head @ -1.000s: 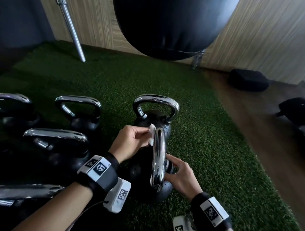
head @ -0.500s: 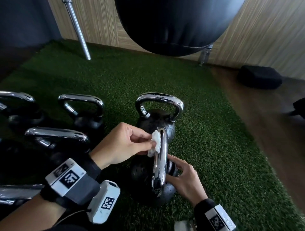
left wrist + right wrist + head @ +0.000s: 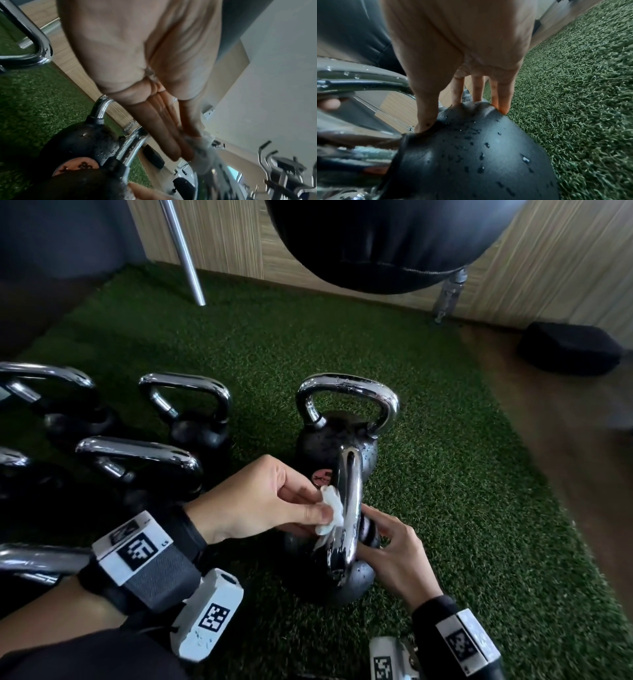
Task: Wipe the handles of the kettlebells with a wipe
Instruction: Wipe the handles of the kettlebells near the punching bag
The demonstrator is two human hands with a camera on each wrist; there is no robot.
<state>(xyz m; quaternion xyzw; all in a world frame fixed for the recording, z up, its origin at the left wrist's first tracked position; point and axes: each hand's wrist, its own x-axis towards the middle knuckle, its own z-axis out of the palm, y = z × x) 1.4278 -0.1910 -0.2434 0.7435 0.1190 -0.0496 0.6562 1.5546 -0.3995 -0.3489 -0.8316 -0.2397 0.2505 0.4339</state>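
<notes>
Fingers and thumb of my left hand pinch a crumpled white wipe against the left side of a shiny chrome handle. That handle belongs to the nearest black kettlebell, which stands on green artificial turf. My right hand is relaxed, its straight fingertips resting on the wet, droplet-covered body, right of the handle. Just beyond stands a second black kettlebell with a chrome handle. More chrome-handled kettlebells cluster to the left.
</notes>
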